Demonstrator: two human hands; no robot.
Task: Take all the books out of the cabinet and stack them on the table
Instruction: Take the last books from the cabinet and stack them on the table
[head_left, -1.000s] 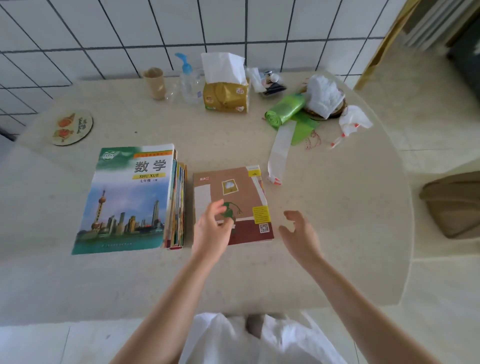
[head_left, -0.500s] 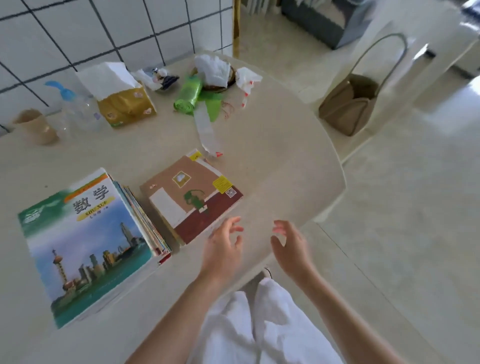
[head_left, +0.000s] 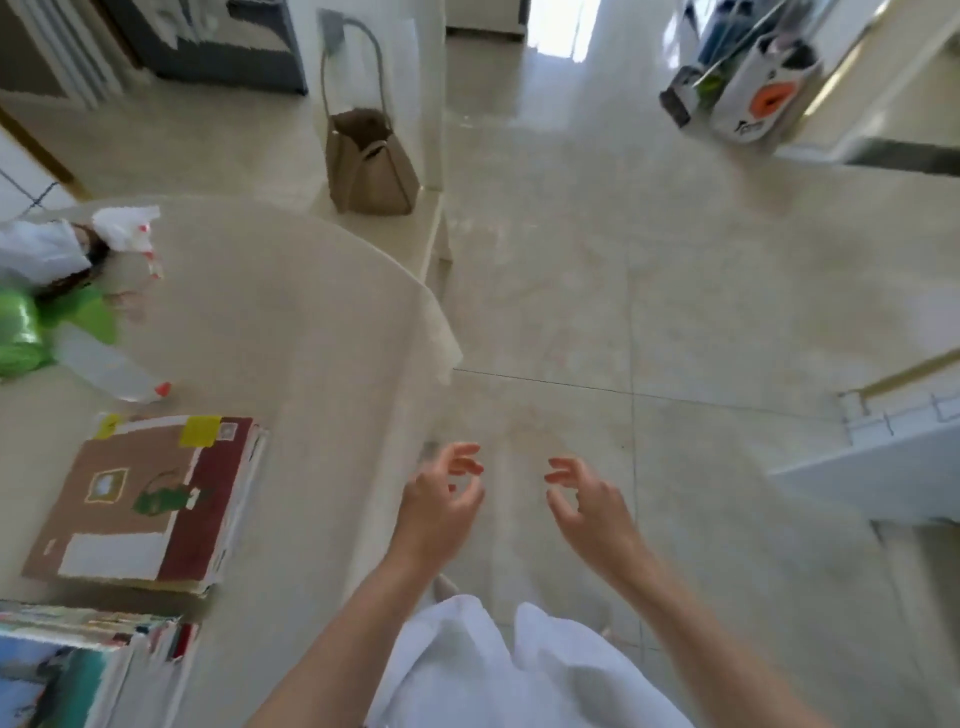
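Note:
A brown and dark-red book (head_left: 140, 499) lies on top of a short stack on the pale round table (head_left: 291, 332) at the left. Beside it, at the bottom left corner, the taller stack with the blue-green maths book (head_left: 57, 670) on top is partly cut off. My left hand (head_left: 441, 499) hovers just past the table's right edge, fingers apart and curled, holding nothing. My right hand (head_left: 587, 499) is over the floor to its right, also empty with fingers spread. No cabinet is identifiable in this view.
A green bag roll (head_left: 21, 332), white plastic bags (head_left: 124, 228) and a long white sleeve (head_left: 104, 364) lie on the table's far left. A brown handbag (head_left: 369, 166) sits on a seat beyond the table. A white ledge (head_left: 883, 467) stands at the right. Tiled floor spreads ahead.
The view has swung right, away from the table toward the floor. Both hands have left the brown book and moved off the table's edge, still empty.

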